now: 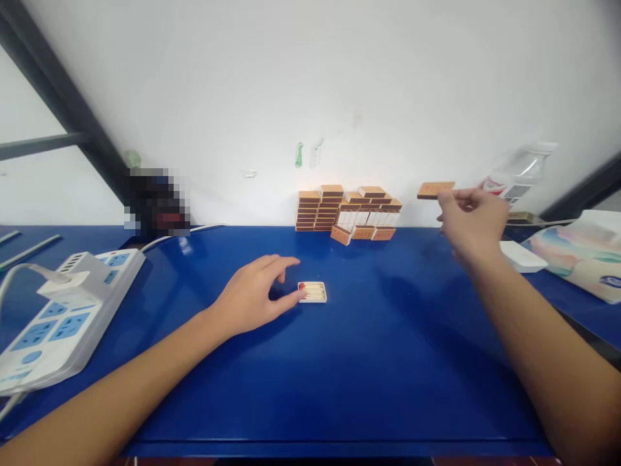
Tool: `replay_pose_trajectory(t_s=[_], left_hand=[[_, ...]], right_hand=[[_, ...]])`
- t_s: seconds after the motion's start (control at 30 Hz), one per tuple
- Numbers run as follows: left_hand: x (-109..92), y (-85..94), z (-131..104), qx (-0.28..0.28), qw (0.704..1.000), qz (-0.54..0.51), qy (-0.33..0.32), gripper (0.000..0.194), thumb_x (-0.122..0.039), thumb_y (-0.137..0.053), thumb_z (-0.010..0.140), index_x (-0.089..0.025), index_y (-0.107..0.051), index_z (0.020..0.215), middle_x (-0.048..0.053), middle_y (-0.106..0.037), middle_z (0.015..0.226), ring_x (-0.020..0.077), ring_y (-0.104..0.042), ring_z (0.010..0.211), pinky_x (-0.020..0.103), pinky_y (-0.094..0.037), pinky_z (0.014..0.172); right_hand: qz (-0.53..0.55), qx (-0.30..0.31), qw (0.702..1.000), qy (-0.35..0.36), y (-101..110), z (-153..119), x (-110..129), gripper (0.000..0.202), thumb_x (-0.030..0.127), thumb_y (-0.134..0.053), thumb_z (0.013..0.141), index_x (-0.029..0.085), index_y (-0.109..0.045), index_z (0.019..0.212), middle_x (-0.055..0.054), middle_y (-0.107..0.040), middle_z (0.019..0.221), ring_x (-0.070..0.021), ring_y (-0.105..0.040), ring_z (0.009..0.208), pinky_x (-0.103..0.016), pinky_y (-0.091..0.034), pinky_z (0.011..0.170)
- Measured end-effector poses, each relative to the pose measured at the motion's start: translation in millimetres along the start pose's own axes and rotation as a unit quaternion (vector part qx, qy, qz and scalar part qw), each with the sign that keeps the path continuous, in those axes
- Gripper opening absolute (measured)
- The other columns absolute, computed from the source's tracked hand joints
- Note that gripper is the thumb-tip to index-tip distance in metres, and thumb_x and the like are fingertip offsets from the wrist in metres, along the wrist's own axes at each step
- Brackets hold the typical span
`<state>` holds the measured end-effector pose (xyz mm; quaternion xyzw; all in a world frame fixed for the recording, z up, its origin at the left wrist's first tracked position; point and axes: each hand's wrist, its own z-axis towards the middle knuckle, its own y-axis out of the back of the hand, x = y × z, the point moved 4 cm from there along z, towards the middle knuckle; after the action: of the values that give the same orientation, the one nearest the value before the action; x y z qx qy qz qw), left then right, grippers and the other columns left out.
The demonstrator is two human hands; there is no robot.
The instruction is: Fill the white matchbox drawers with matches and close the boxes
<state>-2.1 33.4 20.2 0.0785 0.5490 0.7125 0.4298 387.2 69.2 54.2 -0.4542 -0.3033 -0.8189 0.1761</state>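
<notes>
A small white matchbox tray [313,299] with red-tipped matches lies on the blue table, its matches uncovered. My left hand [257,291] is at its left end, the thumb tip at or just over the tray's edge and the other fingers stretched apart, holding nothing. Raised at the right, my right hand [473,217] pinches an orange matchbox [429,190] with a dark side between thumb and fingers. Whether that is a whole box or only its sleeve I cannot tell. Against the wall stand stacked matchboxes [307,213], several of them with white ends showing.
A white power strip [72,336] with a plugged-in charger lies at the left. On the right are a clear bottle [526,169], a white box-shaped item [524,257] and a tissue pack [582,255]. A pale wall rises behind the blue table [339,388].
</notes>
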Motion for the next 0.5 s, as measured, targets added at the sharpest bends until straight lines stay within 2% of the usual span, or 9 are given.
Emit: replay_pose_trajectory(t_s=[0.03, 0.1, 0.17, 0.23, 0.3, 0.37, 0.43, 0.5], left_hand=[[-0.3, 3.0, 0.1, -0.025, 1.000, -0.001, -0.012, 0.051, -0.050, -0.068, 0.096, -0.022, -0.060, 0.139, 0.003, -0.067, 0.099, 0.0186, -0.063, 0.087, 0.034, -0.053, 0.079], [0.3, 8.4, 0.4, -0.057, 0.998, -0.005, -0.026, 0.062, -0.050, -0.071, 0.095, -0.024, -0.053, 0.149, 0.006, -0.068, 0.114, 0.0190, -0.063, 0.092, 0.036, -0.055, 0.084], [2.2, 11.9, 1.3, -0.070, 0.997, -0.013, -0.032, 0.074, -0.050, -0.075, 0.092, -0.026, -0.046, 0.155, 0.007, -0.068, 0.121, 0.0188, -0.063, 0.093, 0.036, -0.056, 0.086], [2.9, 13.8, 2.1, -0.083, 0.995, -0.020, -0.049, 0.069, -0.049, -0.078, 0.091, -0.024, -0.052, 0.150, 0.007, -0.070, 0.117, 0.0182, -0.064, 0.092, 0.035, -0.056, 0.085], [1.4, 14.0, 2.3, -0.101, 0.991, -0.023, -0.079, 0.048, -0.046, -0.077, 0.092, -0.021, -0.066, 0.132, 0.006, -0.071, 0.107, 0.0175, -0.064, 0.088, 0.034, -0.055, 0.082], [-0.7, 13.3, 2.1, -0.120, 0.987, -0.024, -0.101, 0.033, -0.041, -0.075, 0.094, -0.019, -0.070, 0.119, 0.006, -0.072, 0.100, 0.0171, -0.063, 0.085, 0.033, -0.055, 0.079], [-1.9, 12.6, 2.3, -0.126, 0.986, -0.021, -0.107, 0.029, -0.036, -0.074, 0.094, -0.018, -0.071, 0.116, 0.006, -0.072, 0.098, 0.0173, -0.064, 0.085, 0.033, -0.055, 0.079], [-0.6, 12.8, 3.3, -0.120, 0.988, -0.018, -0.094, 0.029, -0.035, -0.074, 0.092, -0.018, -0.072, 0.116, 0.006, -0.072, 0.097, 0.0175, -0.064, 0.085, 0.033, -0.055, 0.079]], right_hand=[[0.044, 0.025, 0.998, 0.042, -2.3, -14.9, 14.3, 0.030, 0.053, -0.067, 0.095, 0.024, -0.069, 0.098, -0.004, -0.063, 0.072, -0.0164, -0.053, 0.061, -0.032, -0.042, 0.055], [0.117, 0.165, 0.978, 0.055, -20.3, -53.3, 36.2, 0.036, 0.058, -0.077, 0.086, 0.023, -0.072, 0.092, -0.002, -0.061, 0.066, -0.0133, -0.048, 0.051, -0.031, -0.040, 0.049], [0.145, 0.331, 0.932, 0.041, -44.2, -97.6, 51.8, 0.042, 0.061, -0.083, 0.080, 0.020, -0.074, 0.089, -0.002, -0.064, 0.064, -0.0121, -0.050, 0.047, -0.029, -0.040, 0.045], [0.152, 0.433, 0.888, 0.027, -62.1, -133.8, 60.7, 0.044, 0.062, -0.078, 0.084, 0.019, -0.076, 0.089, -0.001, -0.065, 0.064, -0.0108, -0.052, 0.045, -0.027, -0.039, 0.043], [0.168, 0.469, 0.867, 0.008, -71.3, -153.8, 63.3, 0.044, 0.062, -0.075, 0.087, 0.019, -0.077, 0.091, -0.001, -0.065, 0.065, -0.0099, -0.052, 0.046, -0.025, -0.039, 0.042], [0.176, 0.483, 0.858, -0.011, -73.9, -160.2, 61.4, 0.045, 0.063, -0.073, 0.088, 0.019, -0.078, 0.089, -0.001, -0.065, 0.065, -0.0099, -0.052, 0.048, -0.024, -0.040, 0.042], [0.158, 0.501, 0.851, -0.017, -73.1, -159.7, 57.5, 0.047, 0.065, -0.069, 0.090, 0.019, -0.077, 0.091, -0.002, -0.066, 0.067, -0.0106, -0.053, 0.049, -0.025, -0.040, 0.043], [0.126, 0.499, 0.857, 0.014, -70.2, -155.2, 54.4, 0.048, 0.065, -0.065, 0.093, 0.020, -0.077, 0.107, -0.004, -0.070, 0.077, -0.0121, -0.056, 0.053, -0.028, -0.044, 0.048]])
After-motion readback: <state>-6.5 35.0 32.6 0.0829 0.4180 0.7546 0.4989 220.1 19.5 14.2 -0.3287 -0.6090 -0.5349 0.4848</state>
